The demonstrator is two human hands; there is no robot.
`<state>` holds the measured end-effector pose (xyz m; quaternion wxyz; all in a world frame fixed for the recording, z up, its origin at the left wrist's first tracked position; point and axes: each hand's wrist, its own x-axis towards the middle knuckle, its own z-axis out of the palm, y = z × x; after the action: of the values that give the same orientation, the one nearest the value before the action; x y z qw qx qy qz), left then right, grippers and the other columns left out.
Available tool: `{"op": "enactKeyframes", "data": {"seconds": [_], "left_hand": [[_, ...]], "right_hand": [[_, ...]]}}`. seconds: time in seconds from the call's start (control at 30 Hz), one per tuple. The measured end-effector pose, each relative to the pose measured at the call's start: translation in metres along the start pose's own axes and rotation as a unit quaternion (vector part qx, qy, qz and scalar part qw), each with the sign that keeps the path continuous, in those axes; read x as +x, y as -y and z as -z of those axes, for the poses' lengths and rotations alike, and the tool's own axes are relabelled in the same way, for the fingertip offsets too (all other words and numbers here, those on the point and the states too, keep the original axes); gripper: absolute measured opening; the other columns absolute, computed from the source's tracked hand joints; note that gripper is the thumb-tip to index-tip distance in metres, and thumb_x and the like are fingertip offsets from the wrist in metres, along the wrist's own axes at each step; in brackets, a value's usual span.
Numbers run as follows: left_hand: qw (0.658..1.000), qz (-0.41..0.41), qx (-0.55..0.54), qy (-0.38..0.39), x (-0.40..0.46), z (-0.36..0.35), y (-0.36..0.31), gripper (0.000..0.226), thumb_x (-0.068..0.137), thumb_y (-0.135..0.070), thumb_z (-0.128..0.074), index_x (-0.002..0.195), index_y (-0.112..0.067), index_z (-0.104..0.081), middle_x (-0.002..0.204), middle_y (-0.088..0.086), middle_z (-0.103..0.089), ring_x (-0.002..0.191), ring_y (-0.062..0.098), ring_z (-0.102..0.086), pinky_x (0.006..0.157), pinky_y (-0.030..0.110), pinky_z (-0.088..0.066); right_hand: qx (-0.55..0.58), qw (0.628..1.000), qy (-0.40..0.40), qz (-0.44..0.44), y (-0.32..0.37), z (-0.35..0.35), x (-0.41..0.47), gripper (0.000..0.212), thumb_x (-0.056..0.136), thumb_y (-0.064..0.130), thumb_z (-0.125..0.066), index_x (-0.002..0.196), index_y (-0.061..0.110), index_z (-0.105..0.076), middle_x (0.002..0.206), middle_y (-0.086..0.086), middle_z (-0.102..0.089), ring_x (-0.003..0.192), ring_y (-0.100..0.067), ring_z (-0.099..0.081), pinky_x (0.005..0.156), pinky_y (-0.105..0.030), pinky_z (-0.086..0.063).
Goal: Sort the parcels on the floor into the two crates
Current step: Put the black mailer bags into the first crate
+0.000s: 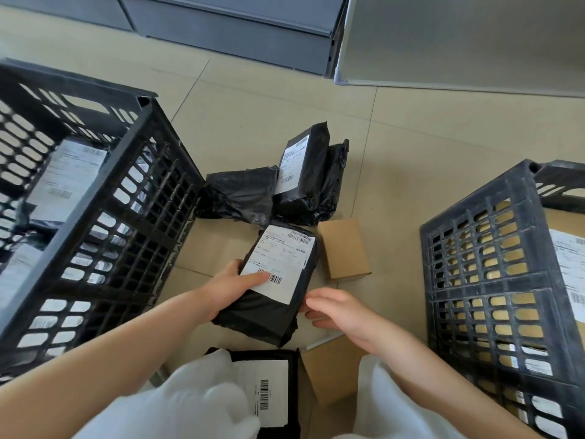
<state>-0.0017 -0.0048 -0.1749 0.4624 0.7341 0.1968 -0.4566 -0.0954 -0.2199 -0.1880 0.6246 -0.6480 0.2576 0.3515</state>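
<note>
While the left crate holds black poly bags w/ labels and the right crate holds brown cartons, the step in hand looks like a pick-up: left hand grips a black labelled parcel just above the floor, right hand spread beside it (touching? can't tell). Next, prob.: swing it into the left crate.

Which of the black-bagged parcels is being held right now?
The labelled black parcel in the middle, gripped by the left hand; the other black parcels lie untouched on the floor.
</note>
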Motion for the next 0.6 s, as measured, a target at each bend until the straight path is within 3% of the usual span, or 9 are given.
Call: {"op": "enactKeyframes", "data": {"seconds": [0.13,0.27,0.47,0.6], "left_hand": [[0.996,-0.073,0.044,-0.034,-0.021,0.007,-0.024,0.055,0.085,-0.047,-0.072,0.127,-0.03,-0.041,0.103,-0.01,-0.063,0.09,0.012,-0.064,0.065,0.024,-0.049],[0.978,-0.181,0.092,-0.044,-0.041,0.022,-0.042,0.063,0.083,-0.041,-0.075,0.136,-0.03,-0.044,0.11,-0.016,-0.065,0.096,0.005,-0.065,0.073,0.019,-0.051],[0.96,-0.247,0.1,-0.082,-0.073,0.052,-0.064,0.059,0.088,-0.041,-0.07,0.139,-0.038,-0.042,0.109,-0.02,-0.068,0.094,0.001,-0.067,0.079,0.021,-0.054],[0.949,-0.266,0.118,-0.12,-0.094,0.089,-0.071,0.06,0.089,-0.047,-0.066,0.143,-0.038,-0.041,0.112,-0.017,-0.069,0.097,0.005,-0.068,0.089,0.032,-0.056]], "right_hand": [[0.01,1.0,-0.01,0.012,0.013,0.007,-0.008,0.024,0.102,0.022,-0.055,0.121,0.011,-0.064,0.118,-0.009,-0.071,0.099,-0.016,-0.063,0.093,-0.028,-0.053],[0.026,0.998,-0.039,0.044,0.034,0.018,-0.024,0.023,0.102,0.022,-0.054,0.121,0.012,-0.064,0.113,-0.006,-0.073,0.102,-0.019,-0.066,0.091,-0.026,-0.054],[0.005,0.995,-0.047,0.091,0.08,0.017,-0.043,0.022,0.102,0.023,-0.055,0.12,0.014,-0.064,0.111,-0.005,-0.075,0.109,-0.025,-0.068,0.1,-0.036,-0.053],[-0.072,0.99,-0.02,0.119,0.121,0.0,-0.045,0.023,0.103,0.025,-0.053,0.123,0.018,-0.06,0.113,0.0,-0.073,0.107,-0.017,-0.067,0.095,-0.027,-0.054]]}}
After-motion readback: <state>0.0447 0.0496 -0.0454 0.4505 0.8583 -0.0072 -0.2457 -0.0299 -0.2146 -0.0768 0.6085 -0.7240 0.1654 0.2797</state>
